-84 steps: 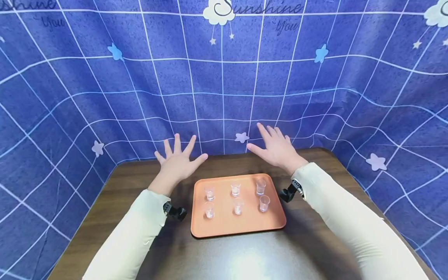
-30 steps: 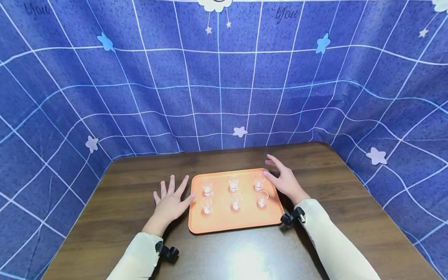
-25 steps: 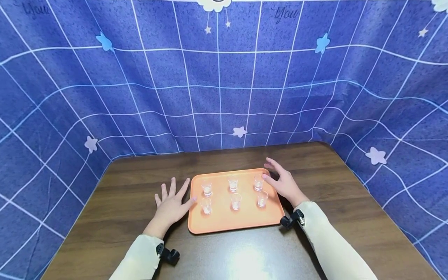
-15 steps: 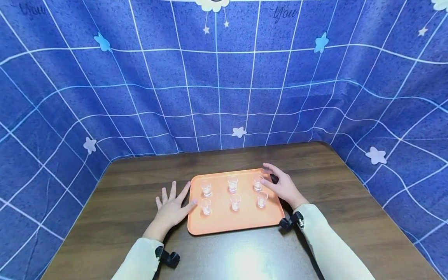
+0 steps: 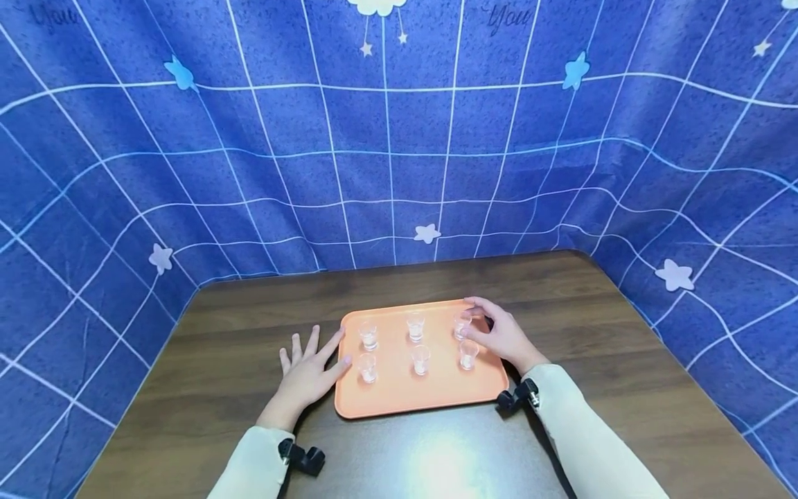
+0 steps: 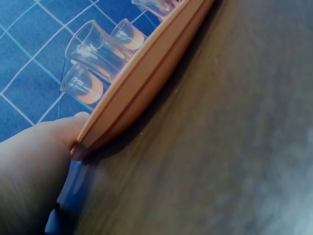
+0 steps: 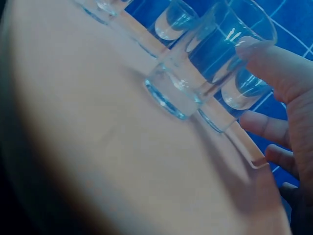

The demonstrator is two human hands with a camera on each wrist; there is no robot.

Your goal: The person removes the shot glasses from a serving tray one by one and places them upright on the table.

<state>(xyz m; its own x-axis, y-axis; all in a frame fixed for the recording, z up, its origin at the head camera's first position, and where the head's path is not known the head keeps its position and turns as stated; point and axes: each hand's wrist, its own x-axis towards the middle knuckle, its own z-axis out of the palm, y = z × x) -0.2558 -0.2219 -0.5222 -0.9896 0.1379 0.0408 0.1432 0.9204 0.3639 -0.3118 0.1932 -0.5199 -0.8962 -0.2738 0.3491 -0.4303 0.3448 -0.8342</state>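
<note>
My left hand [image 5: 305, 380] lies with fingers spread at the left edge of the orange tray [image 5: 411, 403]. In the left wrist view, the hand [image 6: 36, 161] has its thumb against the tray's rim. At the tray's right side, my right hand [image 5: 503, 337] curves its thumb and fingers around the far-right clear shot glass [image 5: 461, 326]. That glass [image 7: 239, 95] stands upright between thumb and fingers in the right wrist view; firm contact cannot be told. Just in front stands the near-right shot glass [image 5: 468, 355].
Other clear glasses stand in two rows on the tray: far left [image 5: 368, 337], far middle [image 5: 415, 328], near left [image 5: 368, 369], near middle [image 5: 420, 360]. The tray lies on a dark wooden table [image 5: 224, 346]. A blue gridded curtain [image 5: 399, 138] hangs behind.
Both hands have come down from above the table's far side to the tray. The right thumb and fingers have drawn in around the far-right glass. The left hand has edged toward the tray.
</note>
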